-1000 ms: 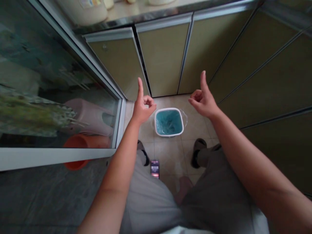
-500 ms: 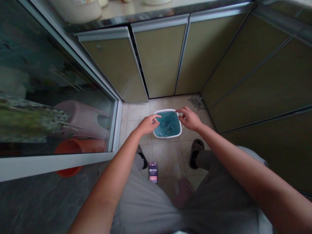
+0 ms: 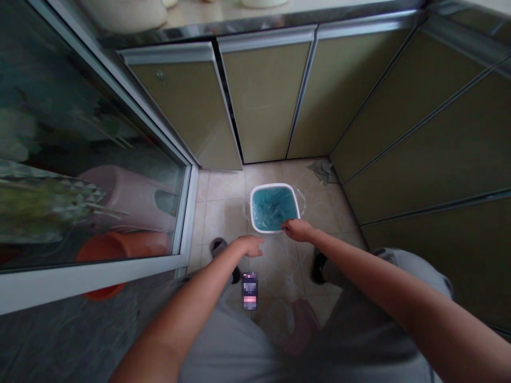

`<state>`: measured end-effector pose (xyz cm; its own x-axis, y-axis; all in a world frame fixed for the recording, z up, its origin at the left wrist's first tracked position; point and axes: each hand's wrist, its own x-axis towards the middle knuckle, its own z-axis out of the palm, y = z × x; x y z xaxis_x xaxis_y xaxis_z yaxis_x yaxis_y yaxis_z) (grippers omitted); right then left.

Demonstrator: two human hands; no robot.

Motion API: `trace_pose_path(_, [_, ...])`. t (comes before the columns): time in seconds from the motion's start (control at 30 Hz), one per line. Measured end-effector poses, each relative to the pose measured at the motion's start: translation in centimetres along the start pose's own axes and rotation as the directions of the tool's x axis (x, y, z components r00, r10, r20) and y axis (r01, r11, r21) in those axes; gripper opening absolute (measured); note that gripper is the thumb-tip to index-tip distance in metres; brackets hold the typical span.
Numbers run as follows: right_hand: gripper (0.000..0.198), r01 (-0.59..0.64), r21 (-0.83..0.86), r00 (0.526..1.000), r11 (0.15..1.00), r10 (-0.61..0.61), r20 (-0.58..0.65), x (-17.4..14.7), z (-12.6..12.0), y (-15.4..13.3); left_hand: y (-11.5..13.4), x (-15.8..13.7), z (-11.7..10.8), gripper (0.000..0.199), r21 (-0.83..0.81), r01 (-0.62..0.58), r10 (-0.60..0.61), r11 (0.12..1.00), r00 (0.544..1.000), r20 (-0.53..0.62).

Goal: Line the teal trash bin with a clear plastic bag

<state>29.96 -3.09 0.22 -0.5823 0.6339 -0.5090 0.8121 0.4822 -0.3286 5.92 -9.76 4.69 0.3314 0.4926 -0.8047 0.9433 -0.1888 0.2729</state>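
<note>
A small trash can point(image 3: 254, 213) with a white rim and a teal inside stands on the tiled floor between my feet. A clear plastic bag point(image 3: 275, 205) lines it, and loose loops of the film stick out past the rim on the right and left. My right hand point(image 3: 297, 230) is closed at the near right corner of the can, its fingers pinching the rim; whether film is caught between them I cannot make out. Close by, on the near left side and apart from the can, my left hand point(image 3: 252, 246) is held over the floor with fingers loosely stretched, holding nothing.
Cabinet doors point(image 3: 265, 101) rise behind the can and along the right; the left one is slightly ajar. A grey cloth point(image 3: 322, 171) lies in the corner. On the left is a glass door frame point(image 3: 187, 213), with an orange bucket point(image 3: 106, 252) beyond. A phone point(image 3: 249, 291) lies near my left foot.
Both hands have come toward me from the can's sides. My right hand has moved from the far right rim to the near right corner; my left hand has left the rim.
</note>
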Motion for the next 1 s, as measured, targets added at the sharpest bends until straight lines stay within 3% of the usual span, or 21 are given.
trace_pose_path(0.4, [0.040, -0.047, 0.020, 0.999, 0.999, 0.047, -0.002, -0.1, -0.3, 0.3, -1.3, 0.2, 0.8, 0.093, -0.015, 0.031, -0.031, 0.999, 0.999, 0.017])
trace_pose_path(0.73, [0.039, -0.051, 0.024, 0.999, 0.998, 0.051, 0.005, -1.2, -2.6, -1.0, -1.9, -1.5, 2.0, 0.089, 0.027, 0.002, 0.000, 1.000, 0.995, -0.096])
trace_pose_path(1.0, [0.041, -0.027, 0.012, 0.997, 1.000, 0.028, -0.071, -2.8, -5.5, -2.2, -3.1, -1.6, 2.5, 0.095, -0.032, 0.022, -0.025, 0.999, 0.995, -0.092])
